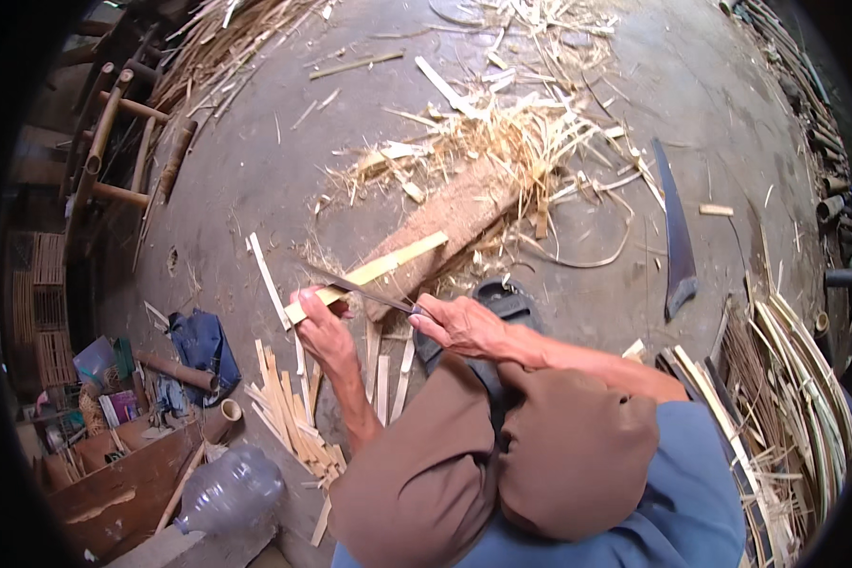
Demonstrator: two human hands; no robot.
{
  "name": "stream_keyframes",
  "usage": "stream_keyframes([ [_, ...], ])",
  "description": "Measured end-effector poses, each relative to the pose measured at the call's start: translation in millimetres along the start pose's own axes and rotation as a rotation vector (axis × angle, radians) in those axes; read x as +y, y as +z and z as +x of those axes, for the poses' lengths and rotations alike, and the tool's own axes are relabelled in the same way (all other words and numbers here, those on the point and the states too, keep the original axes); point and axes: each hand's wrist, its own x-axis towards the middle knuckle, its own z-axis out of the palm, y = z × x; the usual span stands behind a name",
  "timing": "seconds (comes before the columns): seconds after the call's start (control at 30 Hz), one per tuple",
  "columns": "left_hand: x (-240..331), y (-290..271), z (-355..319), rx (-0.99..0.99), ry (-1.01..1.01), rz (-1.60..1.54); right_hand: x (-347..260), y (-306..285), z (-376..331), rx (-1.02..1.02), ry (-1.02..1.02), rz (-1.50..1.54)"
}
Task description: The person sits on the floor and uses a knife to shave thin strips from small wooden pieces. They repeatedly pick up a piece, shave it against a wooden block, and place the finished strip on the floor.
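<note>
My left hand (323, 329) is closed around the near end of a flat, pale yellow bamboo strip (400, 257). The strip slants up to the right, its far part over a rough brown wooden block (450, 214). In my right hand (464, 327) is the handle of a knife, gripped by closed fingers. Its long dark blade (355, 286) crosses the strip close to my left hand; whether the edge bites into it I cannot tell. Fine shavings (530, 142) cover the block's far end.
Cut bamboo strips (289, 407) lie beside my left knee. To the right are a handsaw (674, 232) and a bundle of split bamboo (795, 379). A clear plastic bottle (229, 488) and a wooden box (123, 497) stand lower left, bamboo frames (114, 123) upper left.
</note>
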Motion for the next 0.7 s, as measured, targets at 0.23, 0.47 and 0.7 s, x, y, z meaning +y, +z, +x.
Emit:
stream_keyframes([
  [0.23, 3, 8, -1, -0.035, 0.031, 0.007, 27, -20, -1, 0.032, 0.194, 0.052],
  [0.47, -3, 9, -3, -0.103, 0.041, -0.050, 104, -33, 6, 0.126, 0.344, 0.085],
  [0.7, -7, 13, 13, -0.055, -0.051, -0.030, 137, -27, -30, 0.125, 0.409, -0.027],
])
